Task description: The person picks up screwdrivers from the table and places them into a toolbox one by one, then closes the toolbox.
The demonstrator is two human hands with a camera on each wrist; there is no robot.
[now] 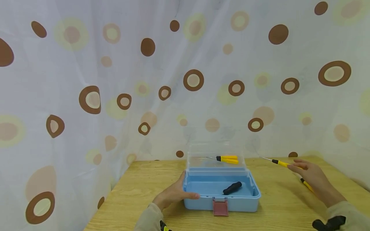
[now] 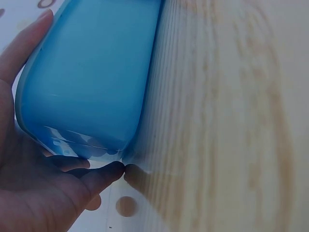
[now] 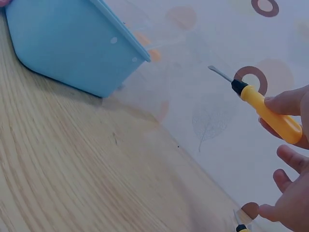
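Observation:
A light blue toolbox (image 1: 221,205) with a raised clear lid (image 1: 199,162) and a pink latch (image 1: 220,208) stands on the table. My left hand (image 1: 174,193) grips its left end, thumb along the front and fingers round the back corner (image 2: 43,193). Inside lies a black-handled screwdriver (image 1: 232,188). Two yellow-handled screwdrivers (image 1: 229,159) show at the lid. To the right of the box, my right hand (image 1: 312,178) pinches a yellow and black flathead screwdriver (image 3: 273,113) above the table, its blade pointing left towards the box. The other fingers of that hand are spread.
Another yellow and black screwdriver (image 1: 306,184) lies on the wooden table (image 1: 144,183) below my right hand, partly hidden by it. A white curtain (image 1: 202,51) with brown and yellow circles hangs behind the table's back edge and along the left.

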